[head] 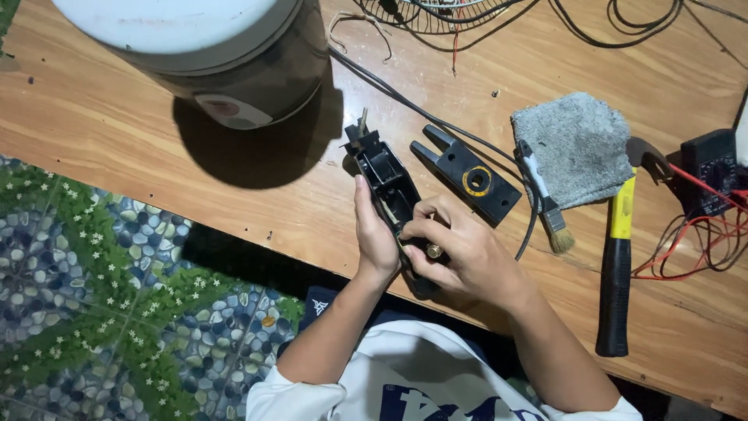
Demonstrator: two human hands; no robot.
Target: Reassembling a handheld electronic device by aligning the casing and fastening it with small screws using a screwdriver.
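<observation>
My left hand (374, 234) grips a long black plastic housing (382, 173) from its left side, holding it over the wooden table (117, 132). My right hand (460, 249) closes on the housing's near end, fingers pinching a small brass part (434, 251) there. Metal prongs stick up from the housing's far end. A second black housing piece (467, 173) with a yellow ring lies flat just to the right, apart from both hands.
A round white-topped appliance (226, 54) stands at the back left. A grey cloth (575, 148), a small brush (545, 203), a yellow and black hammer (617, 265), a black meter (710, 168) with red leads and black cables lie at the right. The table edge runs diagonally near me.
</observation>
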